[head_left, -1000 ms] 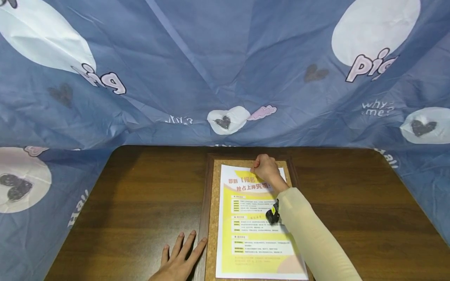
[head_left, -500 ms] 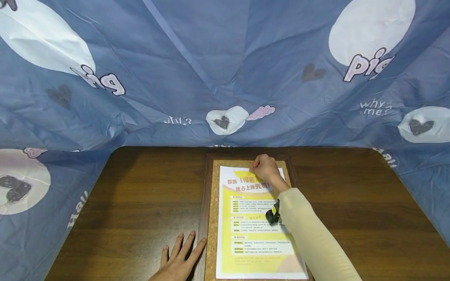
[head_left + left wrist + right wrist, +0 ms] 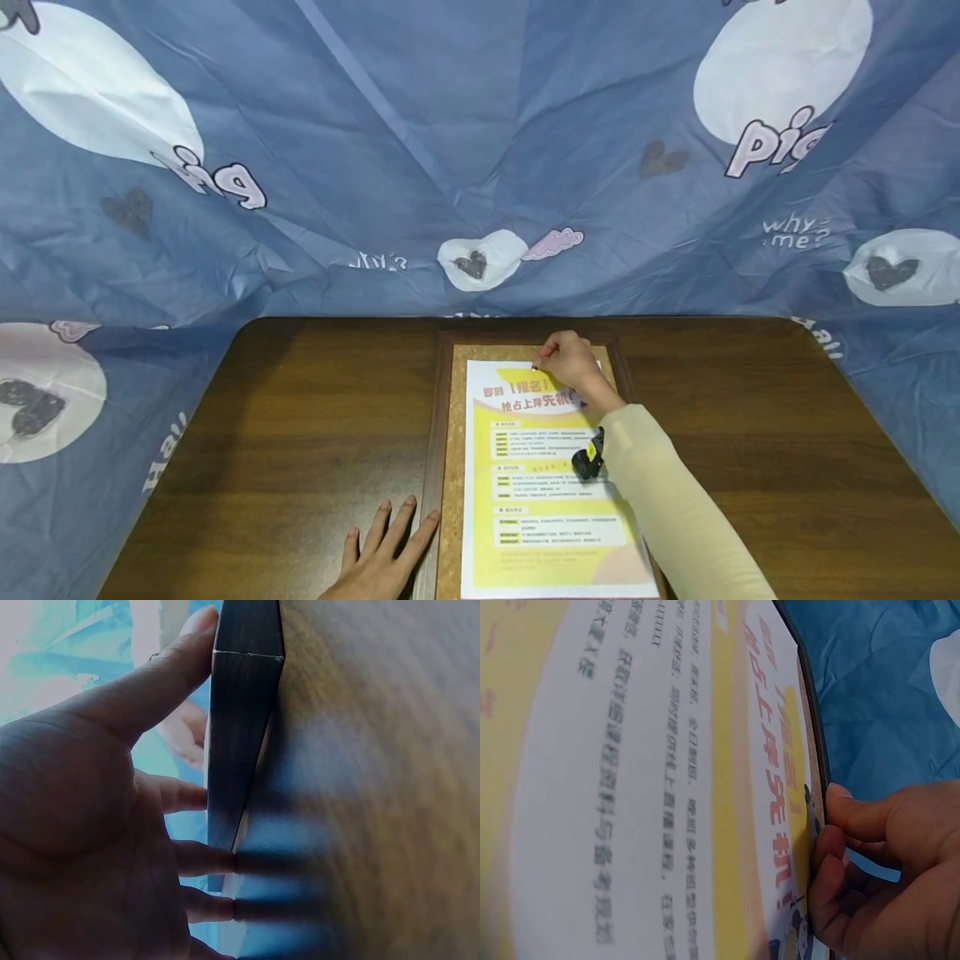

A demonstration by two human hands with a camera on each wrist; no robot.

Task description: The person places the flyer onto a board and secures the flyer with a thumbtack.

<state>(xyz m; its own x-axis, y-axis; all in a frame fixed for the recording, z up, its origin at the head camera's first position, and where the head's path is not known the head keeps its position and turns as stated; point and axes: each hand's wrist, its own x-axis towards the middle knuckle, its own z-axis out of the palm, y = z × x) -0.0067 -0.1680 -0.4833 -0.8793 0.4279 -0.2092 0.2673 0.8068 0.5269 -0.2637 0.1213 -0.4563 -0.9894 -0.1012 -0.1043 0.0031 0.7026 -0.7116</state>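
Observation:
A yellow and white printed poster [image 3: 555, 500] lies on a wood-framed cork board [image 3: 453, 500] on the table. At the poster's top edge, my right hand [image 3: 572, 360] has its fingers curled and pinches a small dark pin [image 3: 811, 806], much of it hidden by the fingertips. My left hand [image 3: 381, 558] lies flat with spread fingers at the board's left side. In the left wrist view its thumb [image 3: 199, 621] touches the dark frame [image 3: 241, 727], while the other fingers reach along the frame's side towards the tabletop.
The brown wooden table [image 3: 300, 417] has rounded far corners. Behind it hangs a blue printed cloth [image 3: 420, 167] down to the table's back edge. A small black camera [image 3: 588, 460] on the right wrist sits over the poster.
The right fingertips have shifted slightly, and a small tip now shows beneath them. The left hand stays in place. The head view has tilted a little.

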